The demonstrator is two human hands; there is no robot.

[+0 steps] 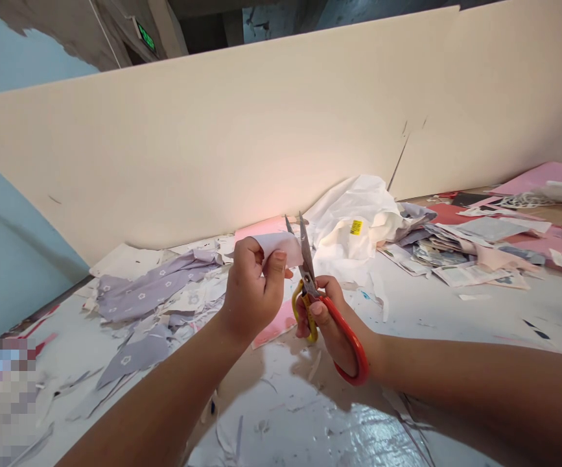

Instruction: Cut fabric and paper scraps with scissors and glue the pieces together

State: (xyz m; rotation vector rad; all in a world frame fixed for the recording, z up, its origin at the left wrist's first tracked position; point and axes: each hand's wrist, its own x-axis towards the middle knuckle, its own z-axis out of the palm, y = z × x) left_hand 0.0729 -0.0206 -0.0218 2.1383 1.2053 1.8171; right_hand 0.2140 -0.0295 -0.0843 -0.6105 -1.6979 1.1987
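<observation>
Pinched between the thumb and fingers of my left hand (256,285) is a small pale piece, paper or fabric (281,245), curled over at the top. My right hand (332,318) grips a pair of scissors (308,263) with one red and one yellow handle. The blades point up and away from me, slightly parted, right beside the piece's right edge. Whether they touch it I cannot tell. Below my hands a pink piece (275,327) lies on the white table (281,415).
A lavender flowered cloth (154,288) lies among scraps on the left. White crumpled fabric with a yellow label (356,227) rests against the cream partition (212,155). To the right are stacked scraps (448,246), pink sheets (543,176) and a bundle of white cord (521,202).
</observation>
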